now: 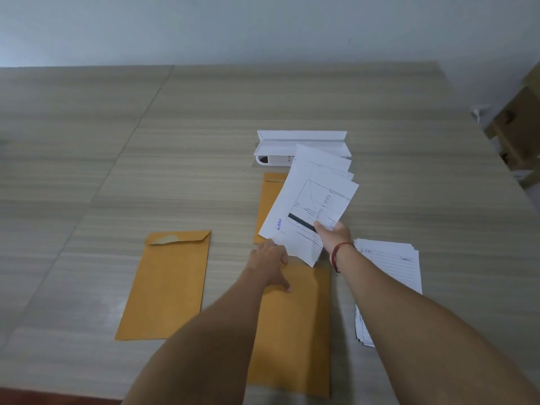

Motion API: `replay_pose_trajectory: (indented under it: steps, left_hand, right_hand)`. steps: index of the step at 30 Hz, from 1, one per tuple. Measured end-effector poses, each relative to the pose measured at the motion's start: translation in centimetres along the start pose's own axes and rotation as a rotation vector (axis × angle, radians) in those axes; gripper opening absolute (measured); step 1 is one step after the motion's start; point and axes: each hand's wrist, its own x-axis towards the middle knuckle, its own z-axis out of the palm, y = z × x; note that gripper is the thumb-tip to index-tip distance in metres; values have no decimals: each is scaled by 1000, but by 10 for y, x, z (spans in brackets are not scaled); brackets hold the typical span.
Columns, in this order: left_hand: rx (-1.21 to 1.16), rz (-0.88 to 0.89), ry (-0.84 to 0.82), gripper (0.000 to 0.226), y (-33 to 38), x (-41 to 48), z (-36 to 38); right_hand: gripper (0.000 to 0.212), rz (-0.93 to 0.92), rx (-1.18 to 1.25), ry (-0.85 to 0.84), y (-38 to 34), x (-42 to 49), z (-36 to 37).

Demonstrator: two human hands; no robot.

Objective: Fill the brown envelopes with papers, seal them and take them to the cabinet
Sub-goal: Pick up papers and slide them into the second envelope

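Three brown envelopes lie on the wooden table. One envelope (168,283) with its flap folded over lies at the left. A second envelope (295,323) lies under my arms in the middle. A third envelope (270,200) lies further back, mostly covered. My right hand (333,233) grips a fanned bundle of printed papers (315,200) above the middle envelope's top end. My left hand (271,260) holds the top edge of the middle envelope, its fingers hidden under the papers' lower corner. A stack of lined papers (391,270) rests at the right.
A white plastic desk tray (292,144) sits behind the papers. Cardboard boxes (517,124) stand off the table's right edge. A pale wall rises behind the table's far edge.
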Motion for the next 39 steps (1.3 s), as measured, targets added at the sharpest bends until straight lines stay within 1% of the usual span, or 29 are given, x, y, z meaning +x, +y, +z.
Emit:
replay_pose_trajectory:
  steps: [2,5,8,11,16,22,29,35,39]
  left_hand:
    - [6,6,-17,60,2,1,0]
    - [-8,6,-34,62,3,1,-1]
    - [-96,-9,-55,67,3,0,1]
    - [-175,-17,-48,52,-1,0,5]
    - [-291,-48,-40,46,-5,-2,6]
    - [-419,-81,30,32,-8,-3,10]
    - [-437,-100,82,12,-8,-1,11]
    - [-351,-77,58,8,-8,-1,15]
    - [-347,-48,65,7,-7,0,14]
  right_hand:
    - [35,-6,17,1,1,1,1]
    - [35,-18,31,0,-1,1,1]
    - [35,-23,50,-32,-2,0,2]
    - [36,-20,70,-75,1,-2,5]
    - [35,-33,20,-106,6,-4,6]
    - [33,-132,-112,-142,6,-13,-1]
    - [37,-145,-273,-185,12,-18,-6]
    - [38,-157,-330,-175,8,-16,-10]
    - [39,-160,-364,-172,7,-16,-13]
